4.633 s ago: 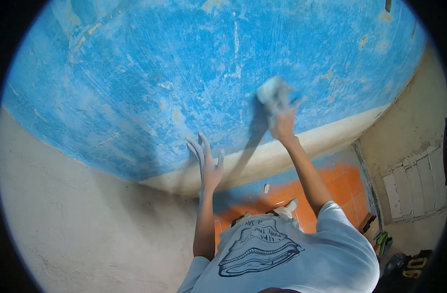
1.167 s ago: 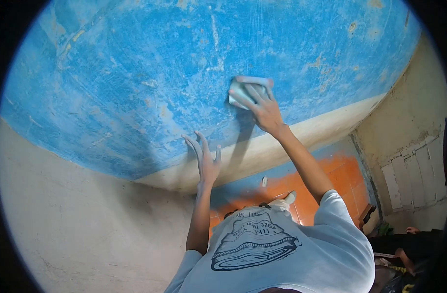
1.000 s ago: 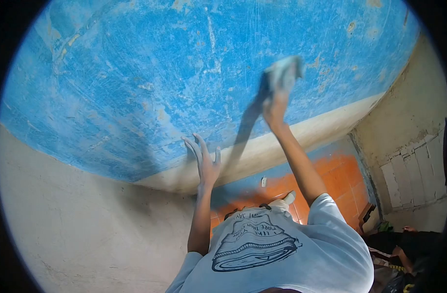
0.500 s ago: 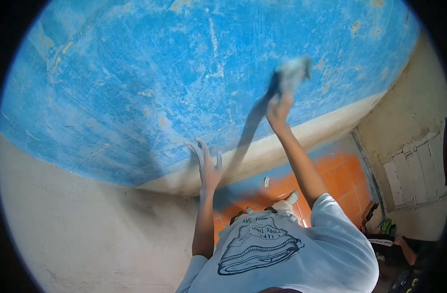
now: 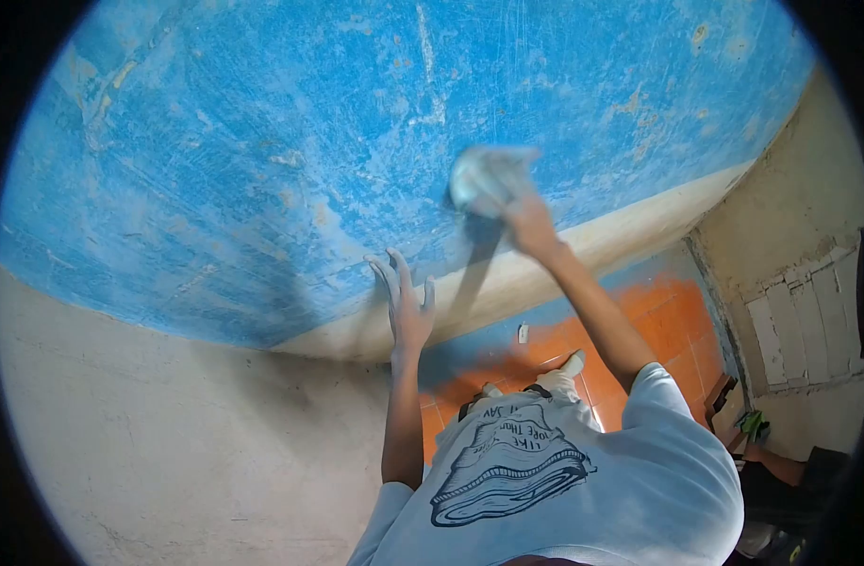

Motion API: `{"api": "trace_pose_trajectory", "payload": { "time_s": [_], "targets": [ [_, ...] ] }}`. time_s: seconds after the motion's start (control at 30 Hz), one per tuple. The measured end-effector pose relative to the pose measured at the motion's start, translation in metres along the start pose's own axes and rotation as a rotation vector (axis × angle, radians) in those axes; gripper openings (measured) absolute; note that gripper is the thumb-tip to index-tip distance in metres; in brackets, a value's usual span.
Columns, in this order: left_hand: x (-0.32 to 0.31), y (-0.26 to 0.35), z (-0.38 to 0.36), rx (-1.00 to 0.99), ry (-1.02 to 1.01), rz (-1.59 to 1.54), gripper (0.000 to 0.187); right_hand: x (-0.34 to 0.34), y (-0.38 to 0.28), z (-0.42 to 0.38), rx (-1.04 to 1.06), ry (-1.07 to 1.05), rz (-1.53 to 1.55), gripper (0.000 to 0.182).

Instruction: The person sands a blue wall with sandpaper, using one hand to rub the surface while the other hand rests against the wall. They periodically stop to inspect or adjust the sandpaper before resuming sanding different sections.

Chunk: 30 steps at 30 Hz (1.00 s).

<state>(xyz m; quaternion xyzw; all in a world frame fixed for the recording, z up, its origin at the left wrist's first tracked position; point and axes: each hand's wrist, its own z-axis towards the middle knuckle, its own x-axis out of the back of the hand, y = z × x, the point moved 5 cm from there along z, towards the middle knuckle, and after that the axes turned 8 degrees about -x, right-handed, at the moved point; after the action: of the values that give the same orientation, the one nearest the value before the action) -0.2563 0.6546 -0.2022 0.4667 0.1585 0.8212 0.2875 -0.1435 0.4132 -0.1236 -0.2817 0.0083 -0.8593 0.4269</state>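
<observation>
My right hand (image 5: 528, 224) is closed on a crumpled pale cloth (image 5: 489, 179), smeared by motion. It lies against the scuffed blue wall (image 5: 338, 123), with the arm stretched up and its shadow falling below. Motion hides the exact grip of the fingers. To the left, my left hand (image 5: 408, 307) is raised with its fingers apart and nothing in them. Whitish dust coats those fingers, which overlap the cream band (image 5: 621, 217) along the bottom of the blue paint.
An orange tiled floor (image 5: 639, 325) lies below, with a small white object (image 5: 523, 333) on it. A bare plaster wall (image 5: 196, 443) fills the lower left. At the lower right, another person's arm (image 5: 776, 464) shows near a green item (image 5: 755, 424).
My right hand has swept left and slightly down across the blue wall with the cloth. My left hand keeps its spread pose. The other person's arm at the lower right has shifted.
</observation>
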Motion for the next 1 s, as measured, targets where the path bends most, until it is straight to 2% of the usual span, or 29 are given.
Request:
{"api": "trace_pose_trajectory", "payload": {
  "time_s": [0.03,0.1,0.17,0.2,0.3,0.33,0.43,0.47,0.57,0.6,0.73,0.77,0.8,0.87,0.9,0.97,1.0],
  "targets": [
    [0.001,-0.002,0.0,0.002,-0.014,-0.003,0.088,0.004,0.015,0.004,-0.039,0.051,0.003,0.062],
    [0.003,-0.002,-0.001,0.022,-0.031,-0.014,0.089,0.019,0.043,0.014,-0.45,0.239,0.273,0.058],
    [0.0,0.005,-0.001,0.029,-0.011,-0.048,0.09,0.022,0.026,0.023,-0.357,0.424,0.102,0.056],
    [0.0,0.006,0.002,0.02,-0.003,-0.061,0.09,0.023,-0.009,0.023,-0.037,0.227,0.01,0.058],
    [-0.005,0.002,0.001,0.027,-0.011,-0.027,0.092,0.013,0.003,0.012,0.104,-0.029,-0.009,0.06],
    [-0.003,0.001,0.002,0.002,-0.007,0.004,0.091,0.024,0.024,0.014,-0.157,0.02,0.178,0.064],
    [0.001,0.007,-0.002,-0.001,-0.004,0.011,0.09,0.029,0.018,0.028,-0.416,0.554,-0.008,0.058],
    [0.0,0.008,0.0,0.021,-0.02,-0.037,0.092,0.021,-0.008,0.025,-0.164,0.373,-0.005,0.061],
    [-0.005,0.004,0.004,0.004,-0.009,-0.067,0.094,0.011,-0.02,0.015,0.177,-0.161,-0.068,0.058],
    [-0.006,0.001,0.0,-0.002,0.0,-0.061,0.094,0.021,-0.006,0.022,0.085,0.023,0.046,0.071],
    [0.001,0.008,0.0,0.022,-0.005,-0.033,0.092,0.013,0.004,0.017,-0.389,0.397,0.245,0.066],
    [0.001,0.009,0.001,0.006,0.002,0.003,0.091,0.01,-0.023,0.017,-0.105,0.185,0.022,0.064],
    [0.001,0.009,0.003,-0.014,0.008,0.039,0.089,0.002,-0.027,0.014,0.059,-0.042,0.005,0.062],
    [0.004,0.007,0.002,-0.001,-0.012,-0.029,0.089,0.003,0.007,0.009,-0.103,-0.084,0.163,0.06],
    [0.005,0.007,0.001,0.012,-0.023,-0.065,0.089,0.008,0.041,0.008,-0.43,0.096,0.34,0.059],
    [0.006,0.004,0.001,0.022,-0.035,-0.029,0.09,0.006,0.061,0.0,-0.563,0.284,0.366,0.06],
    [0.005,0.004,-0.001,0.026,-0.046,-0.013,0.09,0.006,0.038,0.004,-0.371,0.296,0.22,0.061]
  ]
}}
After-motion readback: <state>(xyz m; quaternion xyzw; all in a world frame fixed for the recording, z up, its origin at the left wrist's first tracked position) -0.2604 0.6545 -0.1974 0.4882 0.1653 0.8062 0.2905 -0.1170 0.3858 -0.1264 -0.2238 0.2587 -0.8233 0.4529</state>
